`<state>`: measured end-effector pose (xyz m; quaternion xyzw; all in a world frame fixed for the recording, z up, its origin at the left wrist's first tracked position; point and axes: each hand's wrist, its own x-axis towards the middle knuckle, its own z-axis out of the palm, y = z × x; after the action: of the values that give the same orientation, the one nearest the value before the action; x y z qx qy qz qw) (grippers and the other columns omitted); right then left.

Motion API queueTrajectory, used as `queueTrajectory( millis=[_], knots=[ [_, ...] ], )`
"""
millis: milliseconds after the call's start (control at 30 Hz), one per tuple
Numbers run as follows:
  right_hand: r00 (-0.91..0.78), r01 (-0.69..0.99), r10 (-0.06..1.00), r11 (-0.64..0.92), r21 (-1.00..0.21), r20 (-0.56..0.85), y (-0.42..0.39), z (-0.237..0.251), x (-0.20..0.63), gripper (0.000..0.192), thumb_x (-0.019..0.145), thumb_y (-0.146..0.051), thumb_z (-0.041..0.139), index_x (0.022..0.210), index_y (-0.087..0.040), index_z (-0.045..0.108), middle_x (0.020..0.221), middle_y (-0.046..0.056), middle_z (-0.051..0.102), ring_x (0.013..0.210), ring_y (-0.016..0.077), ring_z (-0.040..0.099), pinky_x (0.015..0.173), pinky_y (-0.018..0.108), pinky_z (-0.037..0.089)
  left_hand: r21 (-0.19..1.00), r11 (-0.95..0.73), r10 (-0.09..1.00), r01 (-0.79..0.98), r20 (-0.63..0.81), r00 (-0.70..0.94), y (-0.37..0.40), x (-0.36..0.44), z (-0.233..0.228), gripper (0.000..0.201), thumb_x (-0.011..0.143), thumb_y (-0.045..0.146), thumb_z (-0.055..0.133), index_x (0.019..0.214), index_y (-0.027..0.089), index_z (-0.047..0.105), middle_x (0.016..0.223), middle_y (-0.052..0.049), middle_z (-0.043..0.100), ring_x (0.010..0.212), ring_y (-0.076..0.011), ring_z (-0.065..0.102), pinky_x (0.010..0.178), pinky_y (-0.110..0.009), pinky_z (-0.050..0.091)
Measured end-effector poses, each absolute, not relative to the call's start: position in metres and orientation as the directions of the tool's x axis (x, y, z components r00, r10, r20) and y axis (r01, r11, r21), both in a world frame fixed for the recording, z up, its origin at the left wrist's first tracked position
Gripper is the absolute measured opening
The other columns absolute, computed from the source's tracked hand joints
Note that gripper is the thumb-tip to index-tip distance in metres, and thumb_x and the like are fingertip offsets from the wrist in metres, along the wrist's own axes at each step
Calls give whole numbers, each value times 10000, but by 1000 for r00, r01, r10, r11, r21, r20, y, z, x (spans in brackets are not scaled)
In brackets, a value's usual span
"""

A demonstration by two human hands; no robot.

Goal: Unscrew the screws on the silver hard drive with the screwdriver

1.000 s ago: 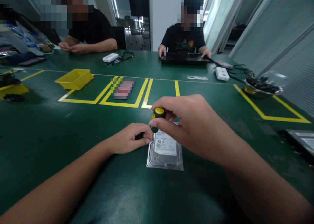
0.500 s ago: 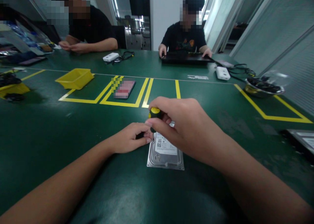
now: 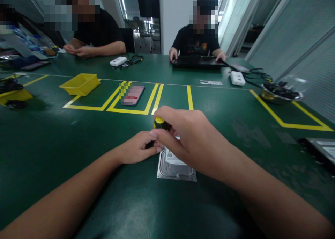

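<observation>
A silver hard drive (image 3: pixel 176 171) with a white label lies flat on the green table, its far part hidden under my right hand. My right hand (image 3: pixel 183 134) is closed round the black and yellow handle of a screwdriver (image 3: pixel 159 122), held above the drive's left side. The screwdriver's lower end is out of sight behind the fingers. At the drive's left edge, my left hand (image 3: pixel 140 147) rests on the table with thumb and fingers curled together against the drive. Its fingertips are partly covered.
Beyond my hands are a yellow bin (image 3: pixel 81 84), a phone (image 3: pixel 133 95) and yellow tape lines. A metal bowl (image 3: pixel 280 95) of dark parts stands at right, with another drive (image 3: pixel 323 150) nearer. Two people sit across the table; one holds a black panel (image 3: pixel 199 62).
My right hand has moved slightly left and down with the screwdriver, and the handle leans more to the left. My left hand and the hard drive stay in place.
</observation>
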<state>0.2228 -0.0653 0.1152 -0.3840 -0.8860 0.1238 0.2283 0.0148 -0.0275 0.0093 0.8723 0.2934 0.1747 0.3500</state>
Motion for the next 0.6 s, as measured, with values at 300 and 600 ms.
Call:
queueTrajectory(
  millis=[300,600],
  knots=[
    [-626,594,718,692,-411,304,-67,106,218,238,988,-339,473,1162,-181,510,914,12,637,777,138,549,654,267,344,759,-533,664,374,102,741,-29,18,14,191,936,329,517,931,172,624,908,-39,688,826,-185,622,763,-294,502],
    [-625,592,721,687,-420,299,-67,100,215,291,977,-341,512,1231,-200,494,978,29,662,821,165,581,686,286,367,769,-551,650,325,151,745,-29,18,13,151,952,281,535,972,160,623,981,-36,686,860,-160,618,841,-286,515]
  ],
)
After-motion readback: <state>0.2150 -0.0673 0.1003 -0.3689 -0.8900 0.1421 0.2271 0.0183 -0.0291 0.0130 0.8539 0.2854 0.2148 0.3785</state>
